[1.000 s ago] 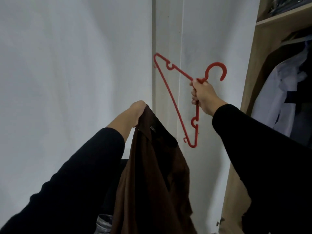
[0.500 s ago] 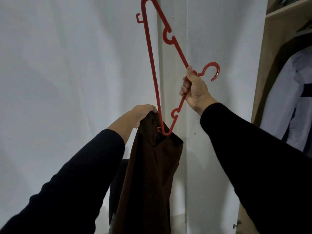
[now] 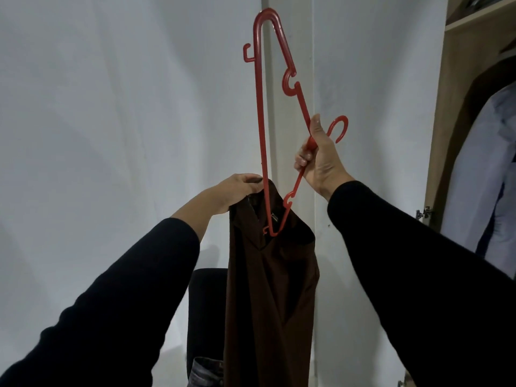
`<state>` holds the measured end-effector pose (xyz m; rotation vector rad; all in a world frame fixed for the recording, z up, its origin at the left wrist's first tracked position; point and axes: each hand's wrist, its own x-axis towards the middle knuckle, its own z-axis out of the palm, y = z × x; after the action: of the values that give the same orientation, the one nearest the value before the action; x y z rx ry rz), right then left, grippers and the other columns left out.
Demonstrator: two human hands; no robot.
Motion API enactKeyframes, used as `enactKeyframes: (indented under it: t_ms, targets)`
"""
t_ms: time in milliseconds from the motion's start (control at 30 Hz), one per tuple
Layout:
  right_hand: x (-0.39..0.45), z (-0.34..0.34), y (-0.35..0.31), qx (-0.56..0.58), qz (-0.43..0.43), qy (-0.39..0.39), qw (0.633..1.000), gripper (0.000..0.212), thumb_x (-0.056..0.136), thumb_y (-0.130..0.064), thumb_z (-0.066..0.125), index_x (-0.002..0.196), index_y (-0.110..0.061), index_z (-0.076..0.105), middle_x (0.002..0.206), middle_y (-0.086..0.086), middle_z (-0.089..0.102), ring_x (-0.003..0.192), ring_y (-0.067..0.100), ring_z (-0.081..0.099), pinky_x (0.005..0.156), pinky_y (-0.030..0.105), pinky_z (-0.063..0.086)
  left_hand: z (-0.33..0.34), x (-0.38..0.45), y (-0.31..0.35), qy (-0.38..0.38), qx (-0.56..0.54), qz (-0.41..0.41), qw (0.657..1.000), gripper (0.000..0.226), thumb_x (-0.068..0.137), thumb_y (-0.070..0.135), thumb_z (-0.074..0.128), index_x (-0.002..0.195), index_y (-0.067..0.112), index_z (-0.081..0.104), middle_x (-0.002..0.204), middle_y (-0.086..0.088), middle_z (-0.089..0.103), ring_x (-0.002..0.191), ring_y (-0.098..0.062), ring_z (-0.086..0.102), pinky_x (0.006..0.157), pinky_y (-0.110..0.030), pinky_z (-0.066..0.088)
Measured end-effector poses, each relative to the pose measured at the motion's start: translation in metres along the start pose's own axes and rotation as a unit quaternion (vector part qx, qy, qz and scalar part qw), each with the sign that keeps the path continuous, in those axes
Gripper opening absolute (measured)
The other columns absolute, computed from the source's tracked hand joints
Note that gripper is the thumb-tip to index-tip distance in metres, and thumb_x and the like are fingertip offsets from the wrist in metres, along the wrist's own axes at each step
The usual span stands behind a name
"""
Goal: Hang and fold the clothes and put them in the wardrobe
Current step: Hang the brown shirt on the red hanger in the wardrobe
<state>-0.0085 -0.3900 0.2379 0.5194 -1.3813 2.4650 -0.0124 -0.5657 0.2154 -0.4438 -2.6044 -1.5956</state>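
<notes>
A dark brown garment hangs straight down in front of me. My left hand grips it at the top edge of its collar. My right hand grips a red plastic hanger near the base of its hook. The hanger stands almost on end, one shoulder tip pointing up. Its lower shoulder tip sits inside the garment's neck opening, next to a small label.
White walls meet in a corner straight ahead. The open wooden wardrobe stands at the right with a pale shirt hanging inside and a shelf above. A dark piece of furniture and grey jeans lie low behind the garment.
My right hand turned the hanger from lying sideways to standing nearly upright and brought its lower tip into the garment's collar. My left hand kept hold of the collar and rose slightly.
</notes>
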Motion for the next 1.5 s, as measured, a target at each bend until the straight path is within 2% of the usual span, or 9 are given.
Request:
enactKeyframes:
  t_ms: [100, 267, 467, 700, 867, 1100, 1300, 1400, 1500]
  targets:
    - [-0.001, -0.008, 0.008, -0.009, 0.017, 0.01, 1.0, 0.05, 0.09, -0.054, 0.053, 0.057, -0.018, 0.038, 0.043, -0.005, 0.034, 0.044, 0.01, 0.029, 0.052, 0.022, 0.034, -0.002, -0.001, 0.001, -0.02, -0.053, 0.021, 0.998, 0.011, 0.095, 0.022, 0.053, 0.094, 0.018, 0.063, 0.086, 0.003, 0.066, 0.081, -0.011, 0.065, 0.076, -0.02, 0.052]
    - [-0.003, -0.012, 0.014, -0.013, 0.033, 0.028, 0.999, 0.051, 0.088, -0.055, 0.055, 0.057, -0.018, 0.037, 0.044, -0.005, 0.033, 0.044, 0.01, 0.03, 0.05, 0.021, 0.035, -0.004, 0.002, 0.003, -0.006, -0.089, 0.034, 0.995, 0.013, 0.093, 0.026, 0.056, 0.093, 0.018, 0.066, 0.087, 0.001, 0.069, 0.085, -0.017, 0.067, 0.083, -0.027, 0.054]
    - [-0.005, -0.022, 0.018, -0.103, 0.033, 0.025, 0.994, 0.044, 0.089, -0.052, 0.055, 0.062, -0.019, 0.043, 0.049, -0.006, 0.036, 0.046, 0.01, 0.031, 0.053, 0.02, 0.034, -0.007, -0.001, 0.0, -0.003, -0.187, 0.029, 0.982, 0.021, 0.095, 0.03, 0.053, 0.091, 0.014, 0.065, 0.086, -0.004, 0.069, 0.082, -0.02, 0.067, 0.074, -0.029, 0.056]
    - [-0.012, -0.025, 0.026, -0.168, 0.029, 0.062, 0.983, 0.039, 0.087, -0.051, 0.058, 0.068, -0.019, 0.046, 0.057, -0.004, 0.037, 0.05, 0.009, 0.031, 0.055, 0.018, 0.035, -0.004, -0.001, 0.005, 0.023, -0.153, -0.001, 0.988, 0.027, 0.094, 0.035, 0.052, 0.089, 0.01, 0.06, 0.092, -0.008, 0.063, 0.091, -0.025, 0.062, 0.076, -0.031, 0.053]
    - [-0.012, -0.017, 0.02, -0.088, 0.002, 0.093, 0.992, 0.038, 0.088, -0.051, 0.057, 0.068, -0.02, 0.047, 0.054, -0.007, 0.036, 0.05, 0.008, 0.031, 0.055, 0.019, 0.035, 0.003, -0.002, 0.005, 0.035, -0.16, -0.02, 0.986, 0.026, 0.094, 0.031, 0.054, 0.085, 0.011, 0.067, 0.084, -0.006, 0.068, 0.079, -0.02, 0.067, 0.064, -0.027, 0.054]
    - [-0.013, -0.011, 0.016, -0.046, 0.002, 0.093, 0.995, 0.043, 0.088, -0.053, 0.056, 0.063, -0.021, 0.044, 0.043, -0.01, 0.036, 0.047, 0.008, 0.031, 0.056, 0.019, 0.036, 0.011, 0.0, -0.001, 0.049, -0.151, -0.035, 0.987, 0.026, 0.095, 0.029, 0.053, 0.088, 0.01, 0.068, 0.096, -0.011, 0.066, 0.093, -0.027, 0.065, 0.084, -0.036, 0.055]
    - [-0.02, -0.021, 0.026, -0.134, 0.013, 0.077, 0.988, 0.039, 0.09, -0.05, 0.054, 0.067, -0.019, 0.047, 0.054, -0.006, 0.037, 0.05, 0.009, 0.032, 0.056, 0.02, 0.035, 0.003, -0.005, 0.007, 0.031, -0.187, -0.025, 0.982, 0.029, 0.093, 0.035, 0.055, 0.091, 0.008, 0.064, 0.088, -0.008, 0.067, 0.082, -0.023, 0.066, 0.066, -0.028, 0.054]
    - [-0.02, -0.023, 0.032, -0.226, 0.017, 0.081, 0.971, 0.041, 0.089, -0.053, 0.053, 0.068, -0.019, 0.047, 0.063, -0.001, 0.041, 0.058, 0.011, 0.037, 0.064, 0.022, 0.038, -0.002, -0.003, 0.012, 0.055, -0.175, -0.047, 0.982, 0.024, 0.092, 0.036, 0.057, 0.092, 0.012, 0.057, 0.097, -0.007, 0.061, 0.087, -0.022, 0.06, 0.07, -0.027, 0.052]
    - [-0.019, -0.02, 0.031, -0.243, 0.036, 0.088, 0.965, 0.039, 0.09, -0.052, 0.053, 0.069, -0.02, 0.05, 0.066, -0.002, 0.043, 0.062, 0.01, 0.037, 0.064, 0.022, 0.038, -0.003, -0.002, 0.01, 0.054, -0.183, -0.058, 0.98, 0.023, 0.091, 0.036, 0.057, 0.091, 0.013, 0.055, 0.096, -0.008, 0.059, 0.086, -0.021, 0.059, 0.072, -0.025, 0.05]
